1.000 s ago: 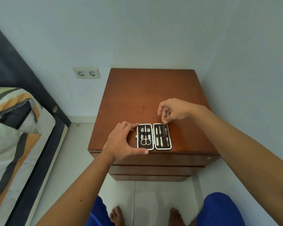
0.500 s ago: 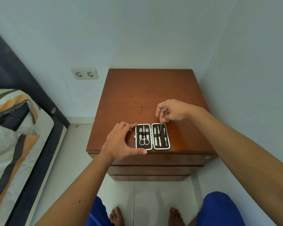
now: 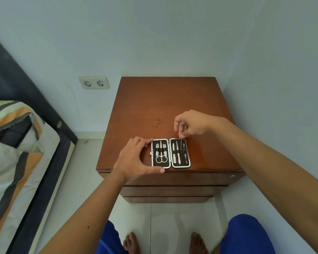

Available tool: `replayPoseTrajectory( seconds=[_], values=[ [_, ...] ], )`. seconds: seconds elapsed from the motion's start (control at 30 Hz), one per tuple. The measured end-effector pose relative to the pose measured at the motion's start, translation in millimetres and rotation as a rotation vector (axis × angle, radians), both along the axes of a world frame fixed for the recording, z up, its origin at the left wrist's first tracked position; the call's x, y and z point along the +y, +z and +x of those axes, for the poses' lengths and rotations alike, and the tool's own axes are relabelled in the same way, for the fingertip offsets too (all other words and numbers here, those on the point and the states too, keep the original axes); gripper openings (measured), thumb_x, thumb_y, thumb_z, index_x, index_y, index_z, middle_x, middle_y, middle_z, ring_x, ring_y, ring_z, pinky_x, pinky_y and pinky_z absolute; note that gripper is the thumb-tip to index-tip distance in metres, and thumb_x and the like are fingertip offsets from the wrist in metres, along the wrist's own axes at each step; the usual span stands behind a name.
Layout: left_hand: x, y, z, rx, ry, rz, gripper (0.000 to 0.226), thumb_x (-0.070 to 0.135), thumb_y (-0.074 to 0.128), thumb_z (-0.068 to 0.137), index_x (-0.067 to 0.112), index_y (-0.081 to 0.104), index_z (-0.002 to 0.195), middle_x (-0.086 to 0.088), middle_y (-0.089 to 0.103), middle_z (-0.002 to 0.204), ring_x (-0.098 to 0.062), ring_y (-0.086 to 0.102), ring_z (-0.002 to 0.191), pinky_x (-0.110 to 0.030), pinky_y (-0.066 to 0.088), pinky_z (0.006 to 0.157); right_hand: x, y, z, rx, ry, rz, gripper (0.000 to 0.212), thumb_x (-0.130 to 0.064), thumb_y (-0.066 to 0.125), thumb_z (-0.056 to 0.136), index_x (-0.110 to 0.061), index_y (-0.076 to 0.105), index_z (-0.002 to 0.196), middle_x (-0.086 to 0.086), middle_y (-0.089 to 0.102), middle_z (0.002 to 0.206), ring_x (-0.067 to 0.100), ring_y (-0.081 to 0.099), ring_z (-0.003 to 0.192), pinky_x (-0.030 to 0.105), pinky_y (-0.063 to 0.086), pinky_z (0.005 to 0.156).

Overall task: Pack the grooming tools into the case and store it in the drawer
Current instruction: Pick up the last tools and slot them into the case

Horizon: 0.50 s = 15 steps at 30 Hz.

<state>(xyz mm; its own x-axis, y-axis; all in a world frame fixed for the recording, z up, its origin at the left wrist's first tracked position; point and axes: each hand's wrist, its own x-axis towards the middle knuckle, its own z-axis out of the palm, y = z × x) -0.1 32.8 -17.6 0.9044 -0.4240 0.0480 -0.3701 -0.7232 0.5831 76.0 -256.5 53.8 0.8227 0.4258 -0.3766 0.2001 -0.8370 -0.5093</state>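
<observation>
An open grooming case [image 3: 171,165] with a dark lining and white rim lies flat near the front edge of a brown wooden nightstand [image 3: 165,101]. Its left half holds scissors [image 3: 161,157] and clippers; its right half holds several slim metal tools. My left hand [image 3: 136,160] cups the case's left side, thumb along its front edge and fingers at its far corner. My right hand [image 3: 190,124] hovers just behind the right half, pinching the top of a thin metal tool [image 3: 180,143] whose lower end reaches into the case.
The nightstand's closed drawers [image 3: 173,189] stack below the top, with a small metal lock [image 3: 232,176] on the upper one. A bed [image 3: 20,153] with striped bedding stands at the left. White walls close in behind and at the right. My bare feet are on the tiled floor.
My right hand has shifted slightly left and lowered the thin tool towards the case's right half. My left hand has stayed on the case's left side.
</observation>
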Motion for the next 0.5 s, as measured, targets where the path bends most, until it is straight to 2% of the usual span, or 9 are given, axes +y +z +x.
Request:
replayPoseTrajectory(
  seconds=[0.13, 0.23, 0.33, 0.43, 0.5],
  values=[
    [-0.5, 0.3, -0.6, 0.001, 0.000, -0.002, 0.119, 0.095, 0.075, 0.052, 0.034, 0.050, 0.150, 0.025, 0.047, 0.117, 0.001, 0.045, 0.110, -0.027, 0.044, 0.093, -1.4, -7.8, -8.0, -0.016, -0.050, 0.031, 0.030, -0.003, 0.083, 0.083, -0.018, 0.071, 0.106, -0.007, 0.081, 0.090, 0.003, 0.076, 0.082, 0.024, 0.059, 0.085],
    [-0.5, 0.7, -0.7, 0.003, 0.002, -0.004, 0.118, 0.096, 0.074, 0.051, 0.034, 0.051, 0.150, 0.025, 0.047, 0.117, 0.000, 0.045, 0.110, -0.029, 0.045, 0.094, -6.5, -14.6, -20.0, -0.059, -0.130, 0.117, 0.035, -0.002, 0.081, 0.084, -0.022, 0.074, 0.112, -0.011, 0.079, 0.100, -0.003, 0.072, 0.087, 0.020, 0.058, 0.087],
    [-0.7, 0.5, -0.5, 0.005, 0.002, -0.006, 0.120, 0.097, 0.072, 0.050, 0.035, 0.050, 0.150, 0.025, 0.047, 0.117, 0.000, 0.046, 0.111, -0.031, 0.046, 0.096, -13.2, -22.3, -35.8, -0.151, -0.225, 0.200, 0.032, -0.013, 0.080, 0.089, -0.029, 0.074, 0.116, -0.017, 0.076, 0.107, -0.005, 0.070, 0.092, 0.020, 0.057, 0.088],
    [-0.8, 0.2, -0.6, 0.005, 0.002, -0.005, 0.120, 0.099, 0.071, 0.050, 0.035, 0.050, 0.150, 0.025, 0.047, 0.117, 0.000, 0.046, 0.111, -0.031, 0.047, 0.096, -12.7, -34.1, -50.0, -0.239, -0.293, 0.252, 0.023, -0.029, 0.077, 0.092, -0.030, 0.077, 0.115, -0.016, 0.077, 0.105, -0.001, 0.069, 0.096, 0.018, 0.053, 0.087],
    [-0.8, 0.1, -0.6, 0.001, 0.001, -0.003, 0.120, 0.098, 0.071, 0.050, 0.035, 0.050, 0.150, 0.026, 0.047, 0.116, 0.000, 0.046, 0.110, -0.031, 0.047, 0.096, -8.8, -43.7, -56.5, -0.260, -0.334, 0.277, 0.019, -0.031, 0.079, 0.090, -0.029, 0.080, 0.109, -0.015, 0.076, 0.101, 0.001, 0.068, 0.092, 0.017, 0.052, 0.083]
  ],
)
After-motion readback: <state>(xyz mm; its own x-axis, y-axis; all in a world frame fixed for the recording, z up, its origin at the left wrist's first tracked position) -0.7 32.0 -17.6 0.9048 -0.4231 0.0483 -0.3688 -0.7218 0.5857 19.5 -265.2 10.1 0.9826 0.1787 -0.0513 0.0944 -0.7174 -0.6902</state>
